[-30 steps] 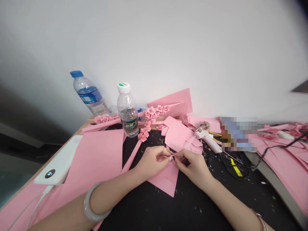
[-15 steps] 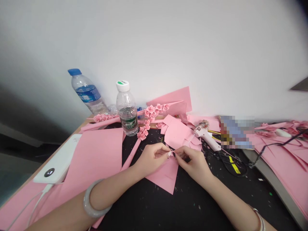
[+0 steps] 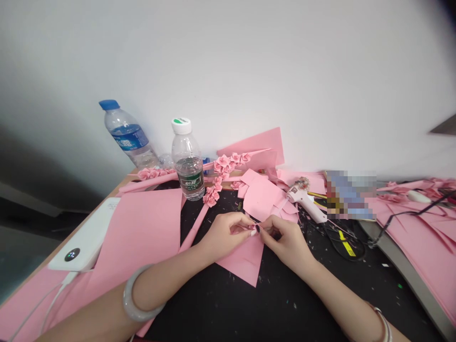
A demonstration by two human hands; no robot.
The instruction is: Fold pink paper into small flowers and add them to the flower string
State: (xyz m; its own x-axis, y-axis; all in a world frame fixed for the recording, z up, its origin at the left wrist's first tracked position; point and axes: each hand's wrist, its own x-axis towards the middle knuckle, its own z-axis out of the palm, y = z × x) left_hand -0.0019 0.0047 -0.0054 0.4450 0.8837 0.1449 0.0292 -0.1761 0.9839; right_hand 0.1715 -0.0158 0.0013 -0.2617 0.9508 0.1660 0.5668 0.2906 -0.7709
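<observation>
A small piece of pink paper point(image 3: 255, 227) is pinched between the fingertips of both hands, mostly hidden by them. My left hand point(image 3: 230, 233) is closed on its left side, thumb and forefinger pressed together. From the right, my right hand point(image 3: 285, 237) grips it in the same way, its fingertips nearly touching those of the left. Beneath them a larger pink paper sheet point(image 3: 245, 266) lies on the black table top point(image 3: 285, 304). Just beyond the fingers is a pile of cut pink paper pieces point(image 3: 261, 194).
Pink paper flower stems point(image 3: 213, 195) lie behind my left hand, near an upright water bottle point(image 3: 188, 171) and a leaning blue-capped bottle point(image 3: 128, 135). A glue gun point(image 3: 308, 204) rests at right. A white power bank point(image 3: 87, 237) with a cable sits left on pink sheets point(image 3: 146, 228).
Both hands stay in almost the same place. The left thumb has shifted slightly against the small paper piece between the fingertips.
</observation>
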